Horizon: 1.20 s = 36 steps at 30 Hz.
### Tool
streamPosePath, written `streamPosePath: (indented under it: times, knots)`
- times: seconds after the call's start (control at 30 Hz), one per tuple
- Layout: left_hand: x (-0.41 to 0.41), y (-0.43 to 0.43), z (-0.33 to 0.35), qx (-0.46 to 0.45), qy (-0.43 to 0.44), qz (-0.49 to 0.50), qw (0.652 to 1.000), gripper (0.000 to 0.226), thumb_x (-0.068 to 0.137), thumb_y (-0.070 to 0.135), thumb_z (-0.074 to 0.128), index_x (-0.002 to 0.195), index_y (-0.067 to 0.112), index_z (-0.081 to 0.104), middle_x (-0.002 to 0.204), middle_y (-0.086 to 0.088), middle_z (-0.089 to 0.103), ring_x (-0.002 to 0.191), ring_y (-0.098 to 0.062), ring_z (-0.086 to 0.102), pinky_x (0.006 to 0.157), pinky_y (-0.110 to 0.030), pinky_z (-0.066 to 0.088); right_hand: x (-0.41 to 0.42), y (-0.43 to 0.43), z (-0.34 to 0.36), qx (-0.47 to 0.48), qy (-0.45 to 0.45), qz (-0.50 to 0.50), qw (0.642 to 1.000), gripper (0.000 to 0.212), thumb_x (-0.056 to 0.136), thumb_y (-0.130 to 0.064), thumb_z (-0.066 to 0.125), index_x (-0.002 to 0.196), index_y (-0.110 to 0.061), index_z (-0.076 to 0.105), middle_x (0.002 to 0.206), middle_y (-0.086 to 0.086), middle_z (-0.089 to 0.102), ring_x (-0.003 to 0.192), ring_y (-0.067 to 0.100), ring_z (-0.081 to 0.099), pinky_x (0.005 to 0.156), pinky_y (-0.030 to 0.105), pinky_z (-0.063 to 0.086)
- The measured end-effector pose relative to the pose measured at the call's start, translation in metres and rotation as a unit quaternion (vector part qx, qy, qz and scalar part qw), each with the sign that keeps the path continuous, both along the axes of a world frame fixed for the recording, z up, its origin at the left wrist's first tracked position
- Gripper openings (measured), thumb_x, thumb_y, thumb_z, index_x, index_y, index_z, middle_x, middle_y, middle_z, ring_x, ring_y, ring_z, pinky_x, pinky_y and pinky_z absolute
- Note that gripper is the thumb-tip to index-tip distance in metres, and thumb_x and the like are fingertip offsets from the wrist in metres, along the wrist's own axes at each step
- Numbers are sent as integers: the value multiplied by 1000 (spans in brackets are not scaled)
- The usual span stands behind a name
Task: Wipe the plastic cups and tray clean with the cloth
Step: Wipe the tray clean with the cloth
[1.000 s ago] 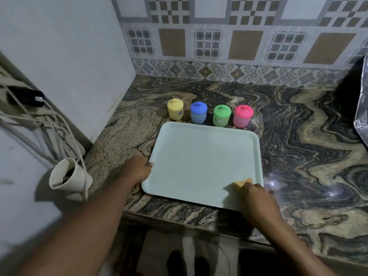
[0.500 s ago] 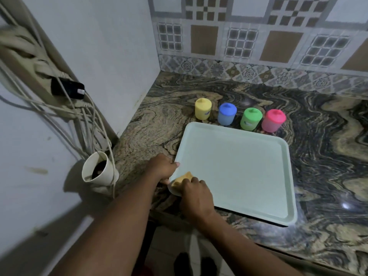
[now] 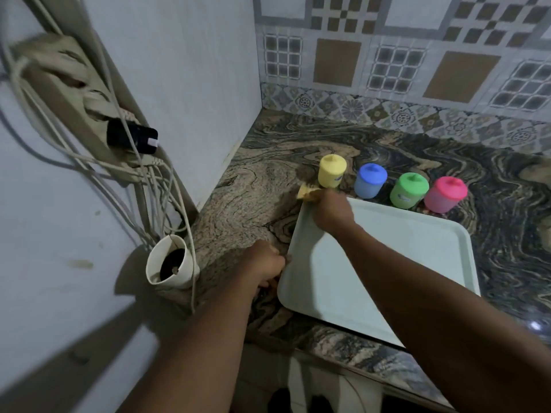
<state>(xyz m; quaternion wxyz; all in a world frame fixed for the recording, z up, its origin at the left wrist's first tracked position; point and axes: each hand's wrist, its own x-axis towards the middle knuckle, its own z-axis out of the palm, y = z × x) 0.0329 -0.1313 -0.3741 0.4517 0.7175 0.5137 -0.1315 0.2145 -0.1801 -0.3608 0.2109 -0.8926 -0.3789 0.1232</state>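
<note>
A pale green tray (image 3: pixel 417 257) lies on the marbled counter near its front edge. My right hand (image 3: pixel 332 211) grips a yellow cloth (image 3: pixel 307 193) at the tray's far left corner, just in front of the yellow cup (image 3: pixel 331 171). My left hand (image 3: pixel 264 266) holds the tray's left edge, fingers curled at the rim. Behind the tray stand the yellow, blue (image 3: pixel 369 180), green (image 3: pixel 408 190) and pink (image 3: pixel 444 193) lidded plastic cups in a row.
A white paper cup (image 3: pixel 170 262) with a dark inside sits at the counter's left edge under hanging cables (image 3: pixel 143 180). A power strip with a black plug (image 3: pixel 132 138) hangs on the left wall. Patterned tiles back the counter.
My right hand slid the cloth along the tray's front edge to its near left corner, then up to the far left corner. My left hand stayed on the tray's left edge. The view shifted left.
</note>
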Motion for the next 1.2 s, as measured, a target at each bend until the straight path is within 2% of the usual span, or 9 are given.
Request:
streamPosePath:
  times: [0.13, 0.4, 0.53, 0.63, 0.77, 0.9, 1.03, 1.13, 1.2]
  knots:
    - [0, 0, 1, -6, -15, 3, 1000, 32, 90, 42, 66, 95, 11, 71, 79, -8, 74, 62, -23, 72, 49, -28, 54, -35, -16, -26, -31, -92, 45, 994, 46, 84, -9, 48, 123, -22, 68, 118, 9, 69, 110, 37, 54, 82, 41, 46]
    - [-4, 0, 2, -15, -33, 14, 999, 26, 91, 29, 65, 91, 4, 73, 76, -14, 75, 65, -27, 74, 64, -38, 60, -98, -127, -26, 20, -53, 204, 977, 29, 74, -26, 61, 99, -30, 75, 99, -5, 74, 93, 27, 62, 67, 37, 50]
    - [-1, -3, 2, 9, -31, 25, 999, 30, 91, 36, 68, 90, 6, 71, 75, -10, 75, 62, -25, 74, 63, -37, 60, -39, -131, -2, 115, 3, 72, 991, 30, 76, -22, 60, 100, -21, 77, 97, 5, 76, 89, 31, 68, 75, 35, 52]
    - [0, -7, 0, 46, -9, 8, 999, 36, 91, 41, 64, 86, 6, 71, 72, -11, 74, 62, -26, 73, 65, -37, 62, 13, -111, 3, 60, -27, -12, 998, 25, 83, -14, 60, 101, -24, 74, 98, 8, 75, 88, 33, 66, 73, 37, 54]
    - [2, -12, -3, 70, 1, 0, 998, 42, 92, 43, 62, 84, 2, 70, 73, -13, 74, 63, -28, 73, 69, -45, 62, -2, -113, -22, -51, -92, -17, 994, 32, 88, -11, 50, 115, -16, 67, 114, 11, 66, 100, 37, 60, 76, 40, 50]
    - [4, -12, -6, 88, 4, 6, 996, 42, 92, 44, 61, 87, 3, 70, 73, -12, 74, 61, -26, 72, 68, -41, 62, -74, -162, -33, -28, -164, 70, 984, 28, 76, -12, 64, 101, -20, 74, 104, 4, 69, 84, 32, 62, 58, 35, 51]
    - [2, -13, -11, 105, -3, 5, 994, 37, 91, 43, 62, 73, 11, 63, 76, -17, 73, 63, -29, 72, 66, -41, 61, -98, -200, -18, -20, -81, 146, 986, 39, 71, -14, 61, 105, -29, 75, 108, -7, 71, 92, 25, 66, 65, 32, 54]
    - [2, -13, -15, 122, -6, 7, 992, 40, 88, 45, 63, 64, 15, 53, 67, -16, 66, 66, -33, 72, 67, -42, 59, -69, -211, 10, 47, 108, 57, 991, 35, 77, -21, 52, 102, -29, 76, 97, -8, 76, 88, 14, 68, 75, 31, 55]
    - [2, -16, -14, 125, 4, 9, 992, 43, 89, 46, 61, 64, 14, 50, 64, -10, 59, 65, -31, 69, 66, -39, 57, -42, -216, 31, 161, 235, -50, 957, 25, 82, -9, 55, 91, -19, 76, 82, 0, 76, 74, 16, 69, 70, 35, 58]
